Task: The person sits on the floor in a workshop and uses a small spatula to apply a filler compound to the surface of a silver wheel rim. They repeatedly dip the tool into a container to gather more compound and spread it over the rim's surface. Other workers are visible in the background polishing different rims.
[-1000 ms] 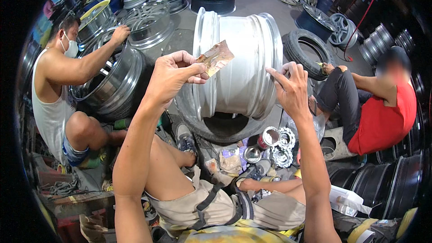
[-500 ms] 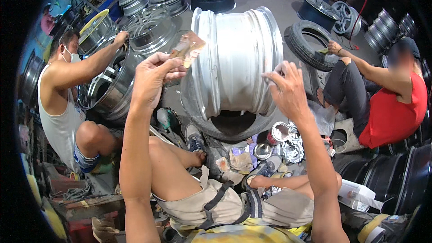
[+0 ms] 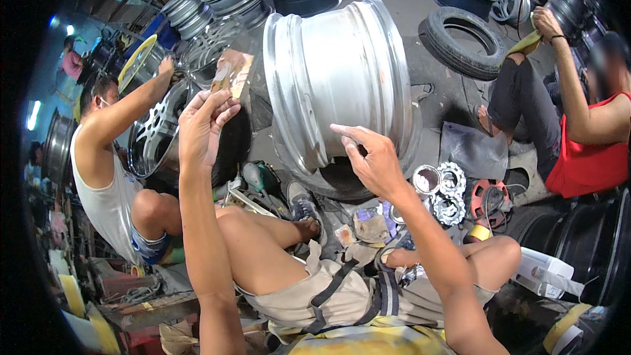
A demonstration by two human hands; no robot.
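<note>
My left hand [image 3: 204, 125] is raised left of a silver wheel rim [image 3: 342, 72], pinching a flat, thin, coppery-brown piece [image 3: 234, 71] with pale smears on it. Its exact kind is unclear. The rim stands on its tread edge, its barrel facing me, over a dark tyre [image 3: 338, 187] that it partly hides. At the rim's near lower side is my right hand [image 3: 373, 161], empty, with the forefinger stretched out and the thumb apart. Whether that fingertip touches the metal I cannot tell. Whitish dust coats the fingers of both hands.
An open can of pale paste [image 3: 426, 179], toothed silver parts [image 3: 450, 207] and a red reel-like object [image 3: 488, 202] lie right of my feet. A green power tool [image 3: 260, 177] rests at left. Co-workers sit on both sides; a loose tyre [image 3: 463, 43] lies far right.
My left hand has moved left with the coppery piece, away from the rim. My right hand has come left and down across the rim. The co-worker at right has lifted a yellowish cloth off the tyre.
</note>
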